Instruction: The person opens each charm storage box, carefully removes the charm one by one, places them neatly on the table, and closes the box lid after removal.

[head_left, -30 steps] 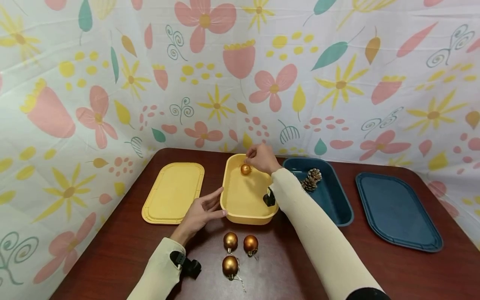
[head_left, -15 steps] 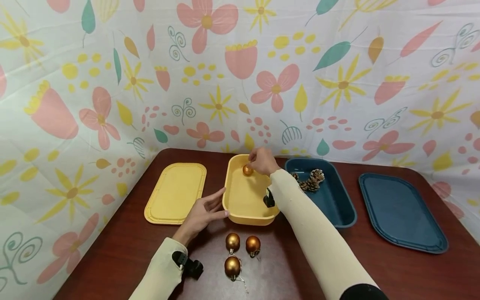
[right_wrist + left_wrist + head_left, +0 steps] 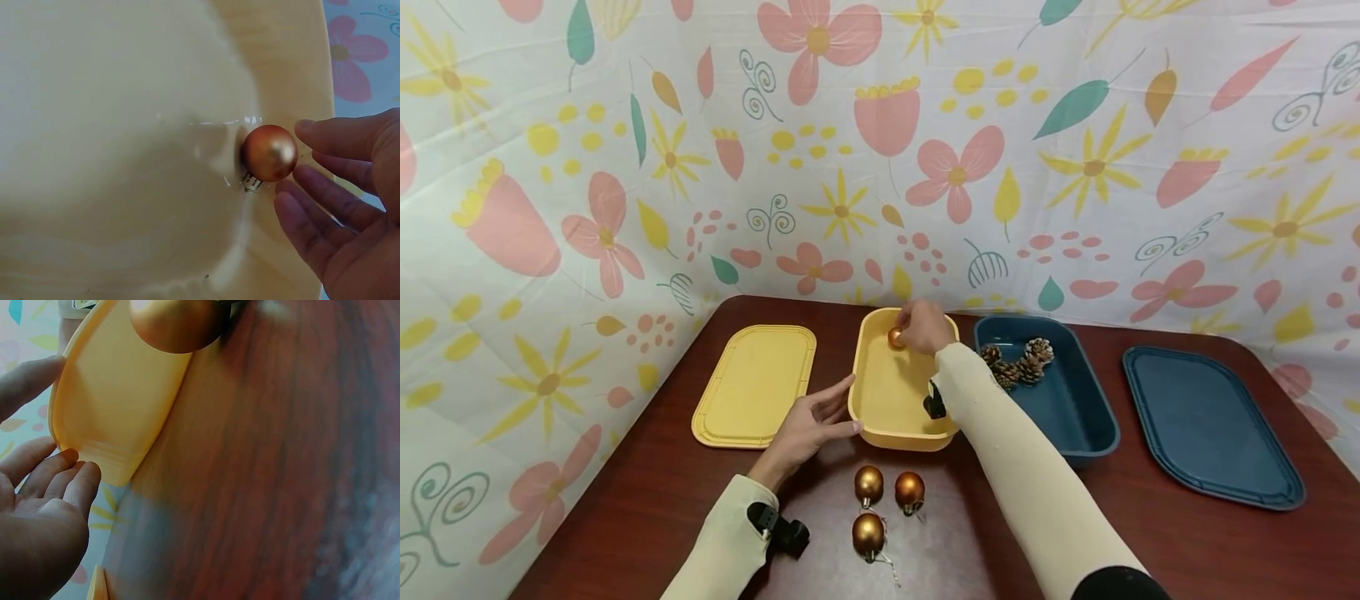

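Observation:
At the far end of the yellow plastic container (image 3: 887, 387) lies a copper-orange Christmas bauble (image 3: 269, 153), its silver cap turned down toward the floor. My right hand (image 3: 927, 327) is reached into that end; in the right wrist view its thumb and loosely bent fingers stand close beside the bauble without pinching it. On the container's near-left corner my left hand (image 3: 807, 429) rests, thumb at the front and index finger along the left side, the other fingers loosely curled (image 3: 47, 506). Three more baubles (image 3: 868, 533) in gold and copper lie on the table in front of the container.
A yellow lid (image 3: 756, 385) lies flat at the left. Right of the yellow container stands a blue container (image 3: 1071, 408) with several pine cones (image 3: 1026, 367) in it, and a blue lid (image 3: 1213, 425) lies beyond. A floral cloth (image 3: 880, 167) hangs behind the table.
Earlier the bauble hung below my right fingers; the hand has come down and the bauble now rests on the container floor, fingers beside it. My left hand stays at the corner.

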A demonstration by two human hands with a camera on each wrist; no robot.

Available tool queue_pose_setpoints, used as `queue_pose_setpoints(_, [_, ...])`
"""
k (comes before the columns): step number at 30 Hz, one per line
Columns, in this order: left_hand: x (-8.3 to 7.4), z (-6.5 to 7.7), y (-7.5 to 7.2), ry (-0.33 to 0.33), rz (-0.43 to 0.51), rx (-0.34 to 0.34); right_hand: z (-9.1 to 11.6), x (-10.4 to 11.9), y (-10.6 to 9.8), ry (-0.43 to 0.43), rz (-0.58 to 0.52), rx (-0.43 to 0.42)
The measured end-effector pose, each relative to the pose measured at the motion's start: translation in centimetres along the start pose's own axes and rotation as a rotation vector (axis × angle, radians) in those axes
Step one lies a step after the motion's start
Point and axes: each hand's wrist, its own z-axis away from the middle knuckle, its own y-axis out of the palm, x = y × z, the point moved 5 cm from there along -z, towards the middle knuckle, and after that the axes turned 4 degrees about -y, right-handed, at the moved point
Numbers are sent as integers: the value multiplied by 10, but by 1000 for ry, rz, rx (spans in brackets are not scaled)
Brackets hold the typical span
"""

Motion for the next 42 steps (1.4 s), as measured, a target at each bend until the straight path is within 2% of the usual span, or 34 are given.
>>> queue_pose_setpoints(5, [2, 0, 1, -16, 5, 1, 2, -1, 3, -3, 7, -2])
queue_pose_setpoints(11, [3, 1, 1, -10, 5, -3, 2, -5, 8, -6, 84, 10])
queue_pose_setpoints(23, [2, 1, 5, -13, 1, 14, 0, -12, 18, 46, 177, 36])
queue_pose_setpoints(33, [1, 1, 2, -18, -5, 12, -1, -9, 16, 21, 165, 40])
queue_pose_setpoints(42, [-1, 1, -1, -11, -13, -10, -1, 4, 5, -54, 156, 23])
